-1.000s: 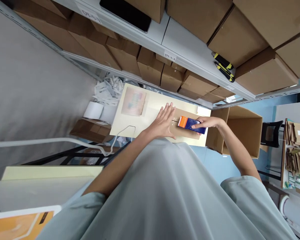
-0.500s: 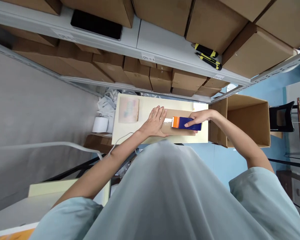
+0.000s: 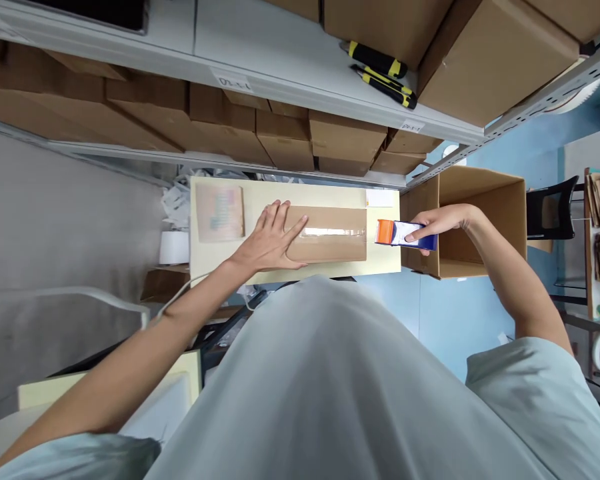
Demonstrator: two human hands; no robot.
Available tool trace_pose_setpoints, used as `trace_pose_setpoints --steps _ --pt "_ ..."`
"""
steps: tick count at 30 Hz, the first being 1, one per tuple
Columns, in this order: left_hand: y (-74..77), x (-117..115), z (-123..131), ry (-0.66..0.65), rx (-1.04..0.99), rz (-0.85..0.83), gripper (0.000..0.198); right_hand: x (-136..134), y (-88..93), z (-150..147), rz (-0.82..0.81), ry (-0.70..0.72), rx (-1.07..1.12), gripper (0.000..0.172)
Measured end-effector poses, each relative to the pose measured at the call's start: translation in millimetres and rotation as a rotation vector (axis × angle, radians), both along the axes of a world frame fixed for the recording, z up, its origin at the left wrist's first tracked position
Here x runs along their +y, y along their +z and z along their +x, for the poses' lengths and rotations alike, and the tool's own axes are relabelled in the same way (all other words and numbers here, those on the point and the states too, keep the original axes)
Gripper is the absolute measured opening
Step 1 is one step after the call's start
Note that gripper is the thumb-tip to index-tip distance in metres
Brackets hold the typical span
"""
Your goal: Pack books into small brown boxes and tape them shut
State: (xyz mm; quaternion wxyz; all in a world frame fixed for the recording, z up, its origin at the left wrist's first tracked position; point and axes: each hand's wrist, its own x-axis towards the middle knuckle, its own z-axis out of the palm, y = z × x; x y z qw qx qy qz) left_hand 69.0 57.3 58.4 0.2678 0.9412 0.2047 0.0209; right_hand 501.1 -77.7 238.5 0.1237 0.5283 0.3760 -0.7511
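On the pale yellow table [image 3: 215, 257] lies a long brown cardboard box [image 3: 330, 247], with a shiny strip of clear tape [image 3: 333, 232] along its top. My left hand [image 3: 273, 239] rests on the box's left end, fingers spread out and gripping nothing. Off the box's right end, around the table's right edge, my right hand [image 3: 437, 223] is closed on a tape dispenser [image 3: 401, 233] with an orange head and a dark blue body. The dispenser is apart from the box. My right fingers are partly hidden behind it.
A large open carton [image 3: 480, 230] stands right of the table. Overhead, a grey shelf [image 3: 270, 50] carries cardboard boxes and black-yellow utility knives [image 3: 387, 83]. A blurry flat packet [image 3: 221, 213] and a white card [image 3: 379, 198] lie on the table; a white roll [image 3: 174, 248] stands left.
My right hand has carried the tape dispenser rightward, off the box. The taped strip now shows across the box's right part. My left hand stays on the box's left end, its thumb spread wider.
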Motion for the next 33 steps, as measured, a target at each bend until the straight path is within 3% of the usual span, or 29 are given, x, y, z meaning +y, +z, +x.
trace_pose_setpoints --steps 7,14,18,21,26,29,33 --pt "2.1 0 0 0.006 0.044 0.022 0.121 -8 -17.2 39 -0.035 -0.03 -0.03 0.063" --pt "6.2 0 3 0.011 0.092 0.028 0.122 -6 -53.5 32 0.031 0.065 -0.064 0.069" --pt "7.8 0 5 0.02 0.101 0.022 0.12 -9 -76.0 14 0.105 0.106 -0.212 0.067" --pt "9.0 -1 6 0.016 0.101 0.027 0.118 -12 -88.4 -14 0.252 0.192 -0.376 0.059" --pt "9.6 -1 7 0.0 0.101 0.051 0.115 -20 -106.9 -64 0.405 0.28 -0.838 0.034" --pt "8.1 -1 5 -0.004 0.096 0.066 0.115 -34 -107.1 -69 0.427 0.22 -0.947 0.035" --pt "11.2 -13 3 0.031 0.099 0.143 0.122 -53 -86.1 -58 0.531 0.104 -0.982 0.04"
